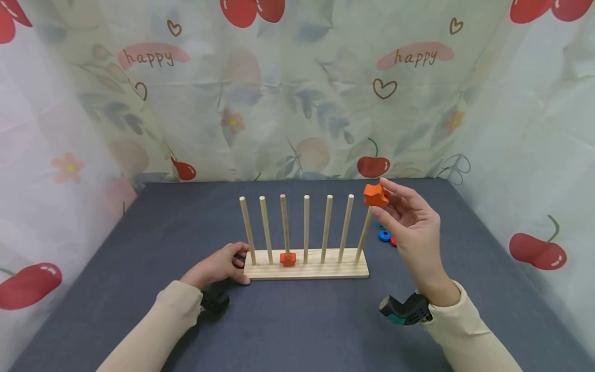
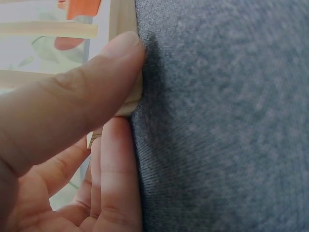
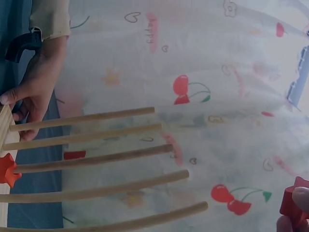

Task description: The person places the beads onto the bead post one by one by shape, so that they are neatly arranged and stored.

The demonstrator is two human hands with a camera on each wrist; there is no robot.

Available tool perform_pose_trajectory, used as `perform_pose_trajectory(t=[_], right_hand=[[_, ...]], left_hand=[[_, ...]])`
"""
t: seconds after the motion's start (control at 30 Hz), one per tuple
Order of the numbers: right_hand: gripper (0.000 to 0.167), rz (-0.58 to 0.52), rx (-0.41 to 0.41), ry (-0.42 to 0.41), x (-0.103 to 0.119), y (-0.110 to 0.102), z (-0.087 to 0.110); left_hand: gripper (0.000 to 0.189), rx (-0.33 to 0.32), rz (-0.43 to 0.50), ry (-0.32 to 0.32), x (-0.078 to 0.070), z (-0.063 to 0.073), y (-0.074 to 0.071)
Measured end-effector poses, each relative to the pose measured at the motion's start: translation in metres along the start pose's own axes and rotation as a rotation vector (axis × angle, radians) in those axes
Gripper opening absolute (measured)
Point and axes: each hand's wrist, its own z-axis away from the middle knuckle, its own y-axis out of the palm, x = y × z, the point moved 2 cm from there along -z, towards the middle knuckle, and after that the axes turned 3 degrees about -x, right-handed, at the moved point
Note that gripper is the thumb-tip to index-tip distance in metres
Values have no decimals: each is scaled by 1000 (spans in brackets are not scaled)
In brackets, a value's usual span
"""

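Note:
A wooden base (image 1: 307,272) with several upright pegs stands on the dark cloth. My left hand (image 1: 218,266) grips the base's left end, its thumb along the front edge in the left wrist view. Low on the third peg from the left sits an orange star-shaped block (image 1: 287,260), flat against the base. My right hand (image 1: 416,222) pinches another orange star-shaped block (image 1: 374,195) between thumb and fingers. In the head view this block overlaps the top of the rightmost peg (image 1: 364,235). The right wrist view shows the held block (image 3: 289,203) at its right edge.
Behind the right hand lie a blue ring (image 1: 384,235) and a red piece (image 1: 393,241), partly hidden by that hand. A printed curtain (image 1: 288,93) hangs around the back and sides of the dark table (image 1: 297,325).

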Motion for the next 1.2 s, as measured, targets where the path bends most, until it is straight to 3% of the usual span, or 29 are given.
perform_pose_trajectory(t=[0.27,0.5,0.83,1.2], right_hand=[[48,7,135,-5,-1,18,2],[39,-9,196,23,1,30,3],[39,41,220,-55,7,50,-5],[38,2,242,-100,-1,82,-15]], left_hand=[[71,5,4,7,0,-1,0],[71,10,-1,10,0,-2,1],[71,10,-12,-2,0,-3,0],[75,2,-11,-13,1,-2,1]])
